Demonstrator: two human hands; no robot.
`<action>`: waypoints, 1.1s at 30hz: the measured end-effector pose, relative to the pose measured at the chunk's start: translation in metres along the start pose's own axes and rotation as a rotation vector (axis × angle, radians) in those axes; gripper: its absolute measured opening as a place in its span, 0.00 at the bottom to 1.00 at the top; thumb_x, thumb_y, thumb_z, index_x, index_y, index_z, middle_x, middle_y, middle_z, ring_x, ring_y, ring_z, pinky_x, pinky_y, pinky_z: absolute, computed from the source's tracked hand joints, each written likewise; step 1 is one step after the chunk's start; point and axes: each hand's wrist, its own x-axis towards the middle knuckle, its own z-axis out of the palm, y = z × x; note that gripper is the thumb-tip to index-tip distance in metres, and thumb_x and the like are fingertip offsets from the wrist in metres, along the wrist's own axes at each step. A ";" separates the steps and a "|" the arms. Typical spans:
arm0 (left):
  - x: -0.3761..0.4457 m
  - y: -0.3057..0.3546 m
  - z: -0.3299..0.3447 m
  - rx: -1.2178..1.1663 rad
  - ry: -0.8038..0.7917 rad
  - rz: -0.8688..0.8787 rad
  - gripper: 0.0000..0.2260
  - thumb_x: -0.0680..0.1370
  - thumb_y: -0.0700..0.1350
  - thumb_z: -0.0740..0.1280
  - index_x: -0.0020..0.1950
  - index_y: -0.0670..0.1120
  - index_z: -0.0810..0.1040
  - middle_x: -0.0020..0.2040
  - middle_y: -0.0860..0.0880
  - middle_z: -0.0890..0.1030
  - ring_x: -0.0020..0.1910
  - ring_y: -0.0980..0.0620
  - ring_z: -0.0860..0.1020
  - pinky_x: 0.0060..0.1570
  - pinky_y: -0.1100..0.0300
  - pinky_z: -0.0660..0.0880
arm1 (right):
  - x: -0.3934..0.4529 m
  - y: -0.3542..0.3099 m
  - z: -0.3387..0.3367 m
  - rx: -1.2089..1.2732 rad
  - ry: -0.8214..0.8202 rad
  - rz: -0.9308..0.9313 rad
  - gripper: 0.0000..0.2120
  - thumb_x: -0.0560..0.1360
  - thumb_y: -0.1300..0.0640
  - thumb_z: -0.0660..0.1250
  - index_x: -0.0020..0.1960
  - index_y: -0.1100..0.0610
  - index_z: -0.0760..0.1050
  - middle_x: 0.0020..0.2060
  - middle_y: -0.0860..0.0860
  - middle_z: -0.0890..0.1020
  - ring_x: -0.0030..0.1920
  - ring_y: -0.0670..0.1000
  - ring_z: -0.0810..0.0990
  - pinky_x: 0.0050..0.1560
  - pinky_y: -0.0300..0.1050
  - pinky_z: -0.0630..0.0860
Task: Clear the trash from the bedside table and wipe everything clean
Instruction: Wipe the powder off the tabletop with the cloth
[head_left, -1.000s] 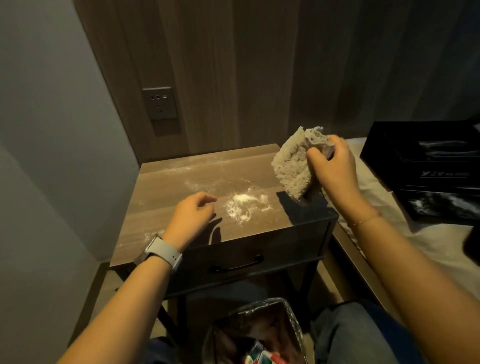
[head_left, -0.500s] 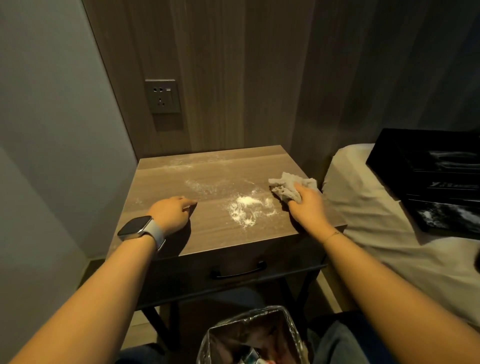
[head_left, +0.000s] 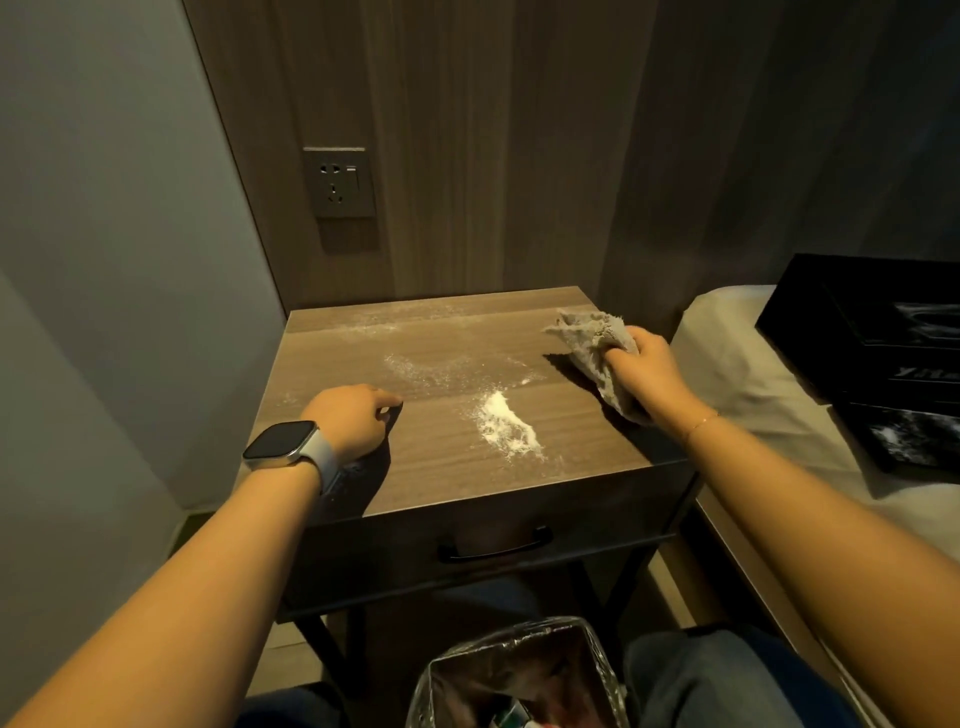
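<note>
Since half a second ago your right hand (head_left: 647, 371) has carried the cloth (head_left: 597, 343) from beside the powder pile toward the far right corner of the bedside table (head_left: 452, 467), at centre right of the frame. That hand is clenched on the cloth, which is bunched, greyish and rough, one end lying on the tabletop and the rest hanging below your palm. Your left hand (head_left: 353, 423) has stayed on the left part of the top, fingers curled under, gripping nothing; the watch (head_left: 283, 440) sits on its wrist. The white powder pile (head_left: 506, 423) lies at mid-frame between your hands, unwiped, dense at its centre and scattered at the edges. Thinner dust streaks (head_left: 415, 364) cross the rear of the top. The lined bin (head_left: 511, 675) stands at the bottom centre, below the drawer handle (head_left: 493, 548).
</note>
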 end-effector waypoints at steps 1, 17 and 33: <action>0.000 0.000 0.001 0.001 0.005 0.003 0.18 0.82 0.45 0.56 0.72 0.53 0.69 0.68 0.47 0.74 0.62 0.44 0.74 0.57 0.54 0.73 | 0.003 0.002 0.004 -0.083 -0.020 0.026 0.12 0.74 0.55 0.63 0.55 0.53 0.78 0.51 0.53 0.82 0.54 0.57 0.78 0.58 0.56 0.76; -0.021 -0.024 -0.009 -0.592 0.219 -0.264 0.14 0.80 0.43 0.60 0.64 0.48 0.77 0.57 0.45 0.81 0.51 0.46 0.80 0.53 0.53 0.77 | -0.030 -0.045 0.055 0.246 -0.183 -0.068 0.13 0.76 0.69 0.59 0.50 0.54 0.78 0.46 0.55 0.82 0.48 0.55 0.80 0.48 0.49 0.77; 0.013 -0.108 0.050 -0.539 0.239 -0.638 0.23 0.85 0.47 0.46 0.56 0.32 0.74 0.55 0.32 0.77 0.51 0.35 0.75 0.49 0.49 0.71 | 0.034 -0.036 0.124 -0.291 -0.133 -0.241 0.05 0.69 0.53 0.70 0.35 0.46 0.76 0.38 0.53 0.79 0.41 0.56 0.77 0.38 0.44 0.71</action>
